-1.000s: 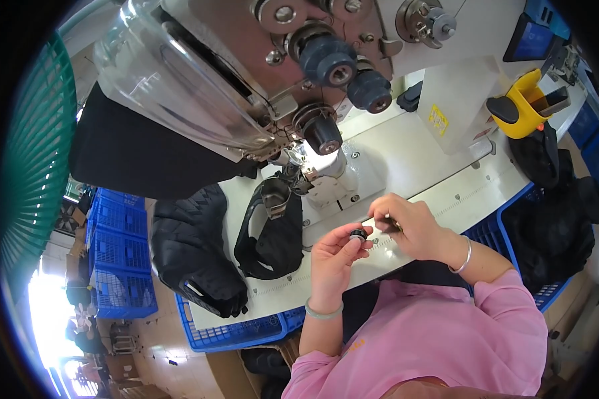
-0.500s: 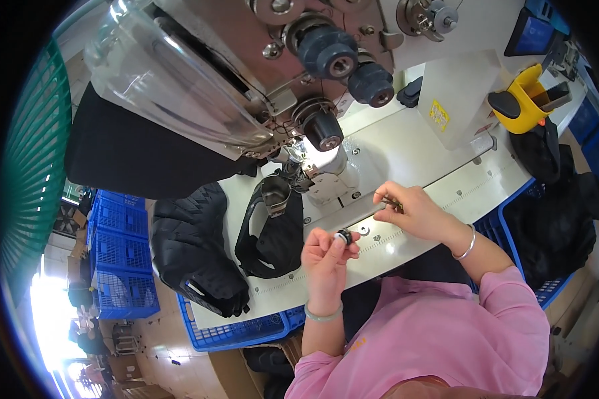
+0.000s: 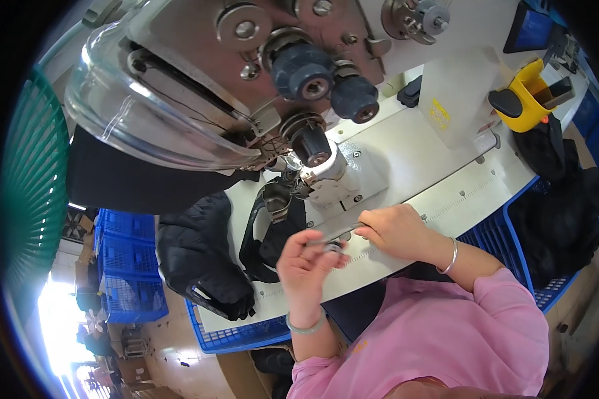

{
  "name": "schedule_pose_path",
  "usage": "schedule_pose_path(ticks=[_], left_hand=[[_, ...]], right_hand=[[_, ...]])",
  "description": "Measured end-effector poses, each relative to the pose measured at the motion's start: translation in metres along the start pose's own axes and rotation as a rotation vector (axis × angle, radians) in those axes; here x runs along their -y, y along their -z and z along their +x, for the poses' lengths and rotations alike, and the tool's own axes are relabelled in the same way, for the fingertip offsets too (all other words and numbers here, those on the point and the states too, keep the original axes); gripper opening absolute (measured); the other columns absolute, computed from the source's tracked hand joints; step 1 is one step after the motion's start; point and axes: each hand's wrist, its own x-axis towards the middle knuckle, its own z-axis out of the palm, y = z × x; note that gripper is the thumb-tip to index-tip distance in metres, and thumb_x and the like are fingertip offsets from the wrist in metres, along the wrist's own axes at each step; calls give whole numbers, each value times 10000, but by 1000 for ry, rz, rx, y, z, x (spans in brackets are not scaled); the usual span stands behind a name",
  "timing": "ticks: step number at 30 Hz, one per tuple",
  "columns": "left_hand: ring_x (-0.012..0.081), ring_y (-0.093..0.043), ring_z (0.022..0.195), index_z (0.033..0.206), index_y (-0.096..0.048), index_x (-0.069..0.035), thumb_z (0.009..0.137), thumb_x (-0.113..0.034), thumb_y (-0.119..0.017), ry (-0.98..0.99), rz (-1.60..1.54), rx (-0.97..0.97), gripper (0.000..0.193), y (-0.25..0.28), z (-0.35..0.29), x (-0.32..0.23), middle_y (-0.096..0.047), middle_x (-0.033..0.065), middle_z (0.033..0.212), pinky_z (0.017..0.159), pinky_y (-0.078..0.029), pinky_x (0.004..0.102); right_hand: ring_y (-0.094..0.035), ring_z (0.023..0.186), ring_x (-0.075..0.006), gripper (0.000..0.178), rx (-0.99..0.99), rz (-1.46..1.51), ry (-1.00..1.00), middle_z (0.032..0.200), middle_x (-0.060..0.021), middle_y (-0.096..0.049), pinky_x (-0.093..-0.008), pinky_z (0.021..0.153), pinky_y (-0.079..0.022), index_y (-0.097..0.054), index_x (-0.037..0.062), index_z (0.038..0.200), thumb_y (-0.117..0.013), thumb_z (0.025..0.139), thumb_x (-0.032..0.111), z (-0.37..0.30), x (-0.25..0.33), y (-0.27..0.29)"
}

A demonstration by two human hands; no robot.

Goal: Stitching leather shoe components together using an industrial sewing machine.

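Observation:
Above the front edge of the white sewing table (image 3: 439, 193), my left hand (image 3: 303, 266) pinches a small round dark piece (image 3: 333, 247) with a pale side between thumb and fingers. It is blurred, and I cannot make out its exact kind. My right hand (image 3: 396, 231) is close by on the right, palm down, with fingers curled and pressed together. What lies in its fingers is hidden. Behind both hands stands the sewing machine (image 3: 326, 179), with its head, dark knobs and clear cover. A black cloth piece (image 3: 283, 241) lies beside the left hand, under the needle area.
A quilted black padded piece (image 3: 196, 246) hangs over the table's left end. Blue baskets (image 3: 243, 336) sit below the edge, one at right holding black cloth (image 3: 556, 219). A yellow holder (image 3: 522, 100) stands at the far right; a green fan (image 3: 40, 199) is at left.
Both hands have shifted left, the left one slightly lower with the small round piece. My right hand has turned palm down, and the small dark tool seen in its fingers is now hidden.

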Motion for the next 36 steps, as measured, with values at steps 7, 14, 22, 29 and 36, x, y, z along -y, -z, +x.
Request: schedule_pose_path(ticks=[7, 14, 22, 29, 36], left_hand=[[107, -638, 746, 982, -676, 73, 815, 58, -671, -516, 408, -429, 168, 7, 82, -29, -695, 103, 883, 700, -509, 210], [74, -623, 717, 923, -700, 50, 818, -23, -705, -419, 699, -179, 128, 3, 90, -41, -705, 63, 810, 679, -492, 227], [104, -607, 595, 796, -706, 41, 734, -115, -765, -395, 787, -195, 178, 5, 107, -49, -672, 73, 666, 581, -470, 227], [41, -505, 595, 871, -681, 91, 819, -108, -700, -432, 935, -251, 206, 15, 114, -50, -594, 46, 584, 556, -414, 213], [333, -614, 865, 1046, -631, 3, 1008, -412, -386, -151, 1151, -60, 484, 59, 104, -48, -654, 173, 924, 782, -460, 377]], right_hand=[[-654, 674, -299, 304, 158, -87, 18, 756, -101, -647, -405, 579, -509, -549, 99, 1046, -670, 808, 243, -12, -13, -32], [-654, 704, -315, 179, -237, -25, -266, 775, -102, -666, -415, 610, -509, -611, 95, 954, -657, 790, 149, -43, -66, 3], [-658, 722, -336, 220, -496, -328, -616, 765, -143, -671, -412, 639, -513, -623, 70, 1016, -646, 841, 202, -74, -126, 59], [-663, 729, -341, 253, -479, -398, -675, 791, -149, -682, -417, 650, -514, -611, 83, 1058, -643, 858, 234, -76, -135, 51], [-668, 733, -342, 353, -506, -378, -712, 796, -161, -682, -414, 641, -515, -524, 128, 1181, -636, 858, 216, -75, -126, 52]])
